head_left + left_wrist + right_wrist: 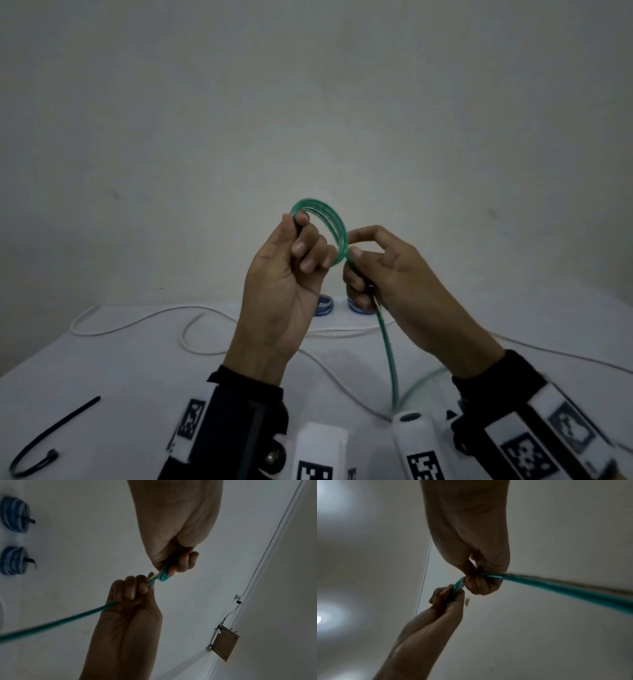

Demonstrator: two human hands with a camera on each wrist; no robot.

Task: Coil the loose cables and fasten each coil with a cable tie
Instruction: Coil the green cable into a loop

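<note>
The left hand (284,274) is raised above the table (113,370), its thumb and curled fingers pinching the left side of a small coil of green cable (329,222). The right hand (394,274), just beside it, has its fingers closed round the same cable where it leaves the coil's right side. From under that fist the loose green length hangs down toward the wrists. Beyond the hands, 2 tied blue coils (323,306) sit on the table, with a white cable (137,322) snaking beneath both hands. Well left of the left wrist lies a black cable tie (44,442).
</note>
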